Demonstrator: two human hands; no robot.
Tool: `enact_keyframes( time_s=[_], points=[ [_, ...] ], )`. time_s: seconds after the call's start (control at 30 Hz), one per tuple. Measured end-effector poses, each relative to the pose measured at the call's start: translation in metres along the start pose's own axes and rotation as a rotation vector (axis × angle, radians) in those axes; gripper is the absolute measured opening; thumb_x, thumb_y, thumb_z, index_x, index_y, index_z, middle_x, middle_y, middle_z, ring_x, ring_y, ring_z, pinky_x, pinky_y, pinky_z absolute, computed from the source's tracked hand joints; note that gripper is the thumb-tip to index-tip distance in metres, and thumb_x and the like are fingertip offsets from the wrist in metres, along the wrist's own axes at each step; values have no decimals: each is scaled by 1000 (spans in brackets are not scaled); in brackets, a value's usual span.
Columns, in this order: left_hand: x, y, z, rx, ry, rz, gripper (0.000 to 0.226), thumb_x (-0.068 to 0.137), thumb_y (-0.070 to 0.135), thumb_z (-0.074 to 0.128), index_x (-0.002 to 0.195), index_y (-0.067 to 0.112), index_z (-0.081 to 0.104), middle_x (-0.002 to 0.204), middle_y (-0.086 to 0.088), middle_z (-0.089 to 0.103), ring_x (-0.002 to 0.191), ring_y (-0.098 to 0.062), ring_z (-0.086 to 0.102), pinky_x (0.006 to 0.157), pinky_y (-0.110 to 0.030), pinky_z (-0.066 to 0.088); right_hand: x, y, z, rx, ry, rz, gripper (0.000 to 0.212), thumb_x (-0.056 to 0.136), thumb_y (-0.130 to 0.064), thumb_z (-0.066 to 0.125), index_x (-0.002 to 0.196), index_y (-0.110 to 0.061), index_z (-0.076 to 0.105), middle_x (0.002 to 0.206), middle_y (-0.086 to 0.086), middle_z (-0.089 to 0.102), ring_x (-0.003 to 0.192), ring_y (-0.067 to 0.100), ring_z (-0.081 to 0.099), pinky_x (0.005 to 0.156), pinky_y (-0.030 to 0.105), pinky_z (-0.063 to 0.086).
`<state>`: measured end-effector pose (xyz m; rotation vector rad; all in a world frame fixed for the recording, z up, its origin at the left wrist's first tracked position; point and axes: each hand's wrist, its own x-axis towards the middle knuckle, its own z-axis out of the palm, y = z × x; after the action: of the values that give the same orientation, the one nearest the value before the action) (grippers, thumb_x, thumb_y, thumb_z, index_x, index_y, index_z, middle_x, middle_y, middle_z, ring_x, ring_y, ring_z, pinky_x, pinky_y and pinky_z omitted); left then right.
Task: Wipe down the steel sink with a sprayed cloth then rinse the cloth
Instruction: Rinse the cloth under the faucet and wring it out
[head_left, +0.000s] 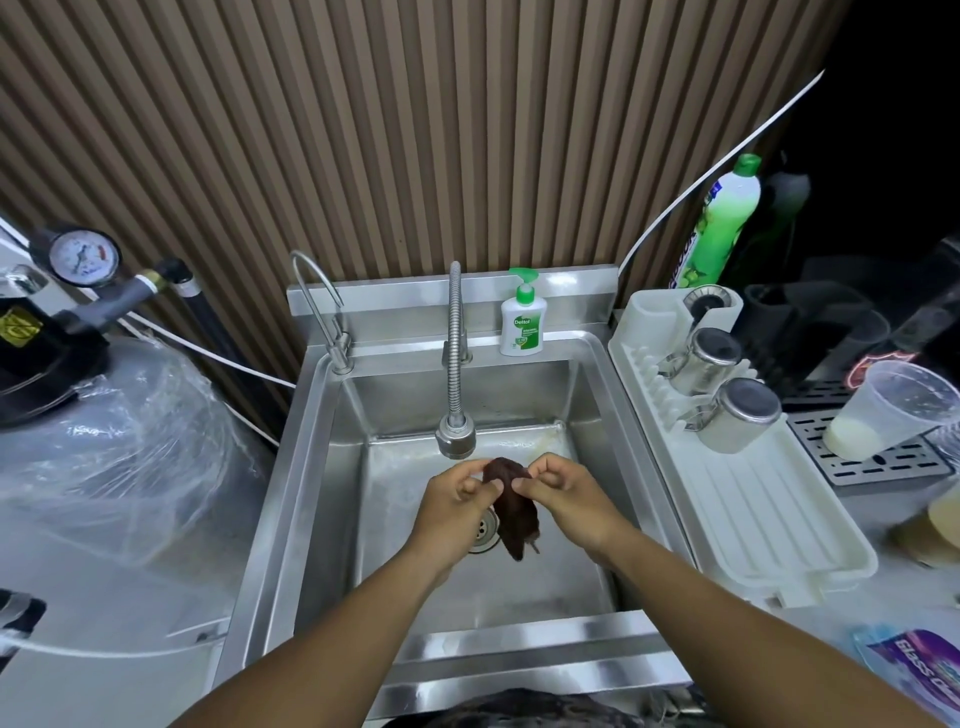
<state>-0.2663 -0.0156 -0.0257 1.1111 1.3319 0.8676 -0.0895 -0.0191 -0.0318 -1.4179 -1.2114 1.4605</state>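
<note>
A dark brown cloth (514, 519) hangs bunched over the middle of the steel sink (332, 431), just above the drain (485, 530). My left hand (454, 501) pinches its upper left edge and my right hand (558, 493) pinches its upper right edge. Both hands sit just below the head of the flexible steel tap (456, 439). I cannot tell whether water is running.
A thin second tap (322, 306) stands at the sink's back left, and a soap pump bottle (522, 322) on the back ledge. A white drying rack (753, 499) with steel jugs lies to the right, a green detergent bottle (722, 223) behind it. A plastic-wrapped tank (104, 431) fills the left.
</note>
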Motion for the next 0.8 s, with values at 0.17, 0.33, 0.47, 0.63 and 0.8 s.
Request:
enact_keyframes(
  time_s=[0.17,0.33,0.47,0.63,0.8],
  points=[
    [0,-1,3,27,15,5,16,86,16,78,83,10,63,69,4,67,67,-8,61,71,-25,47,0,-9,-4,62,34,-27,21,95,-9,64,82,-11,48,55,-6,56,53,8,50,56,24,38],
    [0,4,1,-35,-31,4,17,86,14,78,92,7,64,74,-7,75,72,-20,69,80,-39,53,1,-17,-6,115,57,-60,16,96,-13,66,88,-10,52,59,0,63,56,13,55,61,28,46],
    [2,9,-7,-75,-115,-2,16,85,10,78,101,9,73,88,-13,77,80,-24,73,87,-37,56,5,-13,-12,86,58,-51,9,97,-20,65,95,-14,59,75,12,71,75,24,64,93,54,51],
    [2,12,-6,-65,-82,-6,13,86,16,79,89,8,69,77,-10,73,74,-20,68,75,-32,56,6,-13,-5,19,27,-67,8,98,-27,63,104,-31,61,97,11,76,89,19,66,96,46,50],
    [0,15,-10,-148,-90,-18,16,88,16,77,96,5,68,86,-15,75,77,-24,69,78,-39,56,2,-12,4,-227,103,-260,13,90,-38,72,101,-45,74,111,-9,59,87,9,61,85,20,48]
  ],
)
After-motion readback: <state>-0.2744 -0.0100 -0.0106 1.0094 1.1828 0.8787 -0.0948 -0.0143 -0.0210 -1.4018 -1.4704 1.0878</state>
